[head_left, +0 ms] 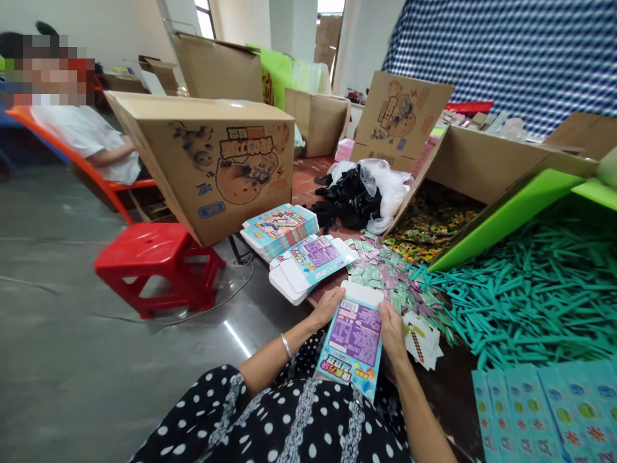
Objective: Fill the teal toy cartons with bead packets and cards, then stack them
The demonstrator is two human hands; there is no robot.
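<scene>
Between my two hands is a flat teal and purple printed carton, tilted over my lap with its white flap toward the table. My left hand grips its upper left edge, and my right hand grips the upper right edge. Just beyond lie more flattened cartons in a loose pile, with a neater stack of cartons behind. Small green and purple packets are scattered past my right hand. Beside that hand rest some white printed cards.
A heap of teal plastic sticks fills the right side, above teal printed boxes. Large cardboard boxes stand around the table. Black gloves lie in a plastic bag. A red stool is at left, near a seated person.
</scene>
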